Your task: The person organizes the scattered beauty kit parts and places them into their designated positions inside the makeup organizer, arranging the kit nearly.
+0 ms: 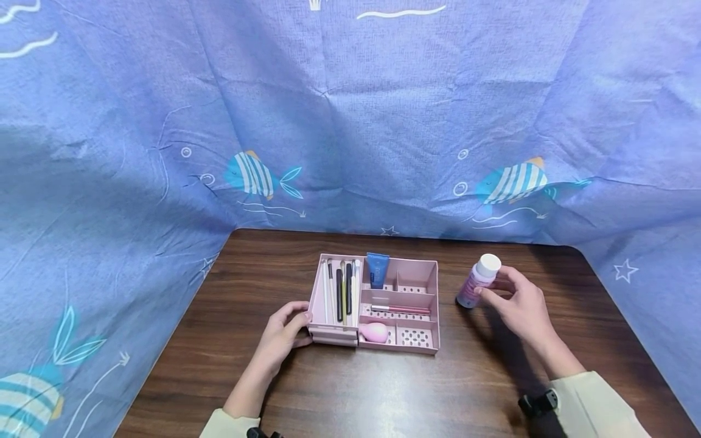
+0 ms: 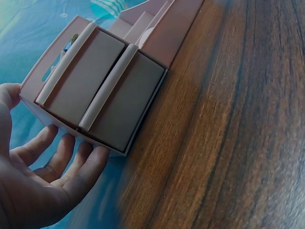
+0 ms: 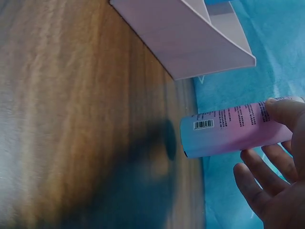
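My right hand (image 1: 523,307) pinches a pink-purple bottle (image 1: 475,287) with a white cap between thumb and fingers. The bottle (image 3: 228,129) is tilted; in the right wrist view its base hangs off the table, apart from its shadow. At the left side of a pink desktop organizer (image 1: 400,349), my left hand (image 1: 282,334) rests its fingertips against the wall. Several slim brushes and pencils (image 1: 343,292) lie in its left section. On the right, a blue tube (image 1: 377,271) leans at the back, a red-handled brush (image 1: 402,309) lies across the middle, and a pink bulb-shaped sponge (image 1: 375,332) sits in front.
The organizer stands on a dark wooden table (image 1: 235,286), with two small drawers (image 2: 126,102) at its front left. Behind and beside the table hangs a blue cloth (image 1: 383,121) printed with fish.
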`<state>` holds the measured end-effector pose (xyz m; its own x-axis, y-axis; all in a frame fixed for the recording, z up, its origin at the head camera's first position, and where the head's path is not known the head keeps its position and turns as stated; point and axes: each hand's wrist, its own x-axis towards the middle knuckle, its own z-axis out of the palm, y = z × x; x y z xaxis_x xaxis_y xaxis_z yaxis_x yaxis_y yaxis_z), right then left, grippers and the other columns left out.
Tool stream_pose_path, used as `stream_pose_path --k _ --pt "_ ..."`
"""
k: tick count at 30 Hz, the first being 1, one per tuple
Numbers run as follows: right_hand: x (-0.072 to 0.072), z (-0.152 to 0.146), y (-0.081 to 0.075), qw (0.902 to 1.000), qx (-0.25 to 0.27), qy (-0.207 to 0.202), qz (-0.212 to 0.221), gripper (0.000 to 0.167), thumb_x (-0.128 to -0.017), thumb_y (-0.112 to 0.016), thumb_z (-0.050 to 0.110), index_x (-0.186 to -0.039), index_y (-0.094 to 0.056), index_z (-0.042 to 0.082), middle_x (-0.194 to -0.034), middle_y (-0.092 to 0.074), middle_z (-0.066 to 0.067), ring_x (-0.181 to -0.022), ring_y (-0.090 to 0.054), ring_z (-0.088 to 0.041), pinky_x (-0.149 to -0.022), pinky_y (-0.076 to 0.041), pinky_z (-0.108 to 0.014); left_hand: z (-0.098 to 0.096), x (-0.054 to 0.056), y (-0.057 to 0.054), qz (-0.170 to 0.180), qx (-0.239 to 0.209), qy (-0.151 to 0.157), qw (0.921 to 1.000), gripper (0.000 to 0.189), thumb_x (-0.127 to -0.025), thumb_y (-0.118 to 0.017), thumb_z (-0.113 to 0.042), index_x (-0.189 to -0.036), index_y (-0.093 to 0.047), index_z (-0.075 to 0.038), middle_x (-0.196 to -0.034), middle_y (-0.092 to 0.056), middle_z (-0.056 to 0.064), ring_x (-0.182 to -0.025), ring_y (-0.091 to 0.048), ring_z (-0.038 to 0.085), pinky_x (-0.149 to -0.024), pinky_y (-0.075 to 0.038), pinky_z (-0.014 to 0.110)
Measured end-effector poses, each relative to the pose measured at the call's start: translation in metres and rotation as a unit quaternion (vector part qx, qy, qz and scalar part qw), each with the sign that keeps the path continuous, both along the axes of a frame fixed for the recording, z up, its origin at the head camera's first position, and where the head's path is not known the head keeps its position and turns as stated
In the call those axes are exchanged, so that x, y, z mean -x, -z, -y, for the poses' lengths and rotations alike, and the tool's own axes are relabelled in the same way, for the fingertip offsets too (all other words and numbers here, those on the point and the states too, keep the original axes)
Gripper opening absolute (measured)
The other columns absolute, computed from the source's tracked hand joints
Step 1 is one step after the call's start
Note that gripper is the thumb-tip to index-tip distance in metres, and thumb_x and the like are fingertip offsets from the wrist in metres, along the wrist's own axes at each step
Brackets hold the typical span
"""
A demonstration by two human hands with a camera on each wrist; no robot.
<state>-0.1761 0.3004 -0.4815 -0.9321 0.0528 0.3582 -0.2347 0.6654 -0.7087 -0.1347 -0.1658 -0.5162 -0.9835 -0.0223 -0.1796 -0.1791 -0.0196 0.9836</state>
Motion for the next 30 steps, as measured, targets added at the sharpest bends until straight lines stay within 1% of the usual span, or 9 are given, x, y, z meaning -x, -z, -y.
stream_pose_path --k 9,15,21,25,30 --pt "0.009 0.006 -0.021 0.9995 0.0 -0.02 -0.026 0.041 -0.084 -0.086 0.012 -0.119 -0.067 0.002 -0.104 -0.075 -0.021 -0.088 -0.061 0.017 -0.07 -0.052 -0.005 0.001 0.003 -0.001 0.003 0.0 0.006 1.0 0.032 -0.096 -0.063 -0.009 -0.126 -0.063 0.001 -0.108 -0.064 0.015 -0.097 -0.065 0.021 -0.08 -0.064 0.048" --pt "0.01 0.013 -0.038 0.9984 0.009 -0.037 -0.042 0.044 -0.081 -0.087 0.01 -0.12 -0.068 0.003 -0.102 -0.076 -0.02 -0.085 -0.064 0.013 -0.071 -0.055 -0.008 0.001 0.002 -0.001 0.003 -0.003 0.011 0.9999 0.032 -0.095 -0.064 -0.009 -0.125 -0.064 0.001 -0.108 -0.064 0.016 -0.096 -0.066 0.022 -0.08 -0.064 0.048" --pt "0.012 0.022 -0.056 0.9968 0.007 -0.054 -0.057 0.044 -0.081 -0.088 0.009 -0.121 -0.069 0.006 -0.102 -0.076 -0.018 -0.084 -0.065 0.012 -0.071 -0.055 -0.008 0.001 0.002 -0.001 0.005 -0.006 0.017 0.9998 0.031 -0.095 -0.064 -0.009 -0.125 -0.063 0.001 -0.107 -0.064 0.015 -0.096 -0.065 0.023 -0.08 -0.064 0.048" --pt "0.014 0.03 -0.066 0.9955 0.018 -0.072 -0.059 0.044 -0.081 -0.087 0.008 -0.121 -0.069 0.008 -0.102 -0.076 -0.016 -0.082 -0.068 0.008 -0.072 -0.057 -0.01 0.002 0.002 -0.001 0.004 -0.005 0.017 0.9998 0.031 -0.096 -0.063 -0.008 -0.125 -0.063 0.002 -0.107 -0.064 0.015 -0.096 -0.065 0.023 -0.079 -0.064 0.048" --pt "0.014 0.042 -0.076 0.9942 0.016 -0.089 -0.058 0.044 -0.082 -0.087 0.011 -0.121 -0.069 0.006 -0.102 -0.076 -0.015 -0.083 -0.068 0.008 -0.071 -0.057 -0.011 0.003 0.001 -0.001 0.004 -0.004 0.018 0.9998 0.031 -0.097 -0.062 -0.008 -0.126 -0.062 0.002 -0.107 -0.064 0.016 -0.096 -0.065 0.023 -0.079 -0.064 0.048"
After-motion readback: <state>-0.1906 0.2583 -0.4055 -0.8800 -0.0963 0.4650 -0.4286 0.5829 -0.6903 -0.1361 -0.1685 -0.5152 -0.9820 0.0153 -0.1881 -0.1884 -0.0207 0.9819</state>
